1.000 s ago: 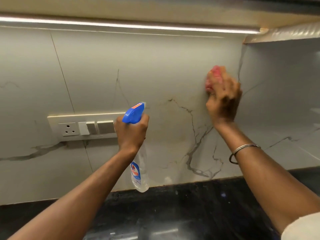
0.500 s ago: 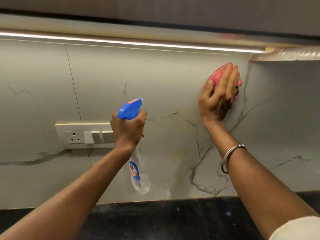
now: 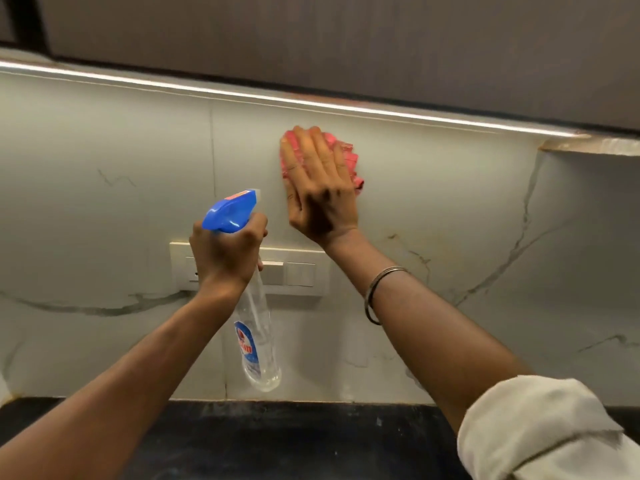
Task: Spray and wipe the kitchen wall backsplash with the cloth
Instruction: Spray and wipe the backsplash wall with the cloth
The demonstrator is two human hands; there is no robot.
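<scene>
The marble-look backsplash [image 3: 433, 188] fills the wall under the cabinet. My right hand [image 3: 320, 188] lies flat on a pink cloth [image 3: 348, 157], pressing it against the upper wall; most of the cloth is hidden under the palm and fingers. My left hand [image 3: 225, 252] grips the neck of a clear spray bottle [image 3: 258, 341] with a blue trigger head [image 3: 230, 211]. The bottle hangs in front of the wall, nozzle pointing up and right, just left of and below the cloth.
A cream switch and socket plate [image 3: 294, 273] sits on the wall, partly behind my left hand. An LED light strip [image 3: 346, 107] runs under the dark upper cabinet [image 3: 346, 39]. The black countertop [image 3: 277, 441] lies below.
My right hand has slid the cloth leftward along the upper wall, from near the right corner to above the switch plate. The left hand still holds the bottle; the view has tilted up.
</scene>
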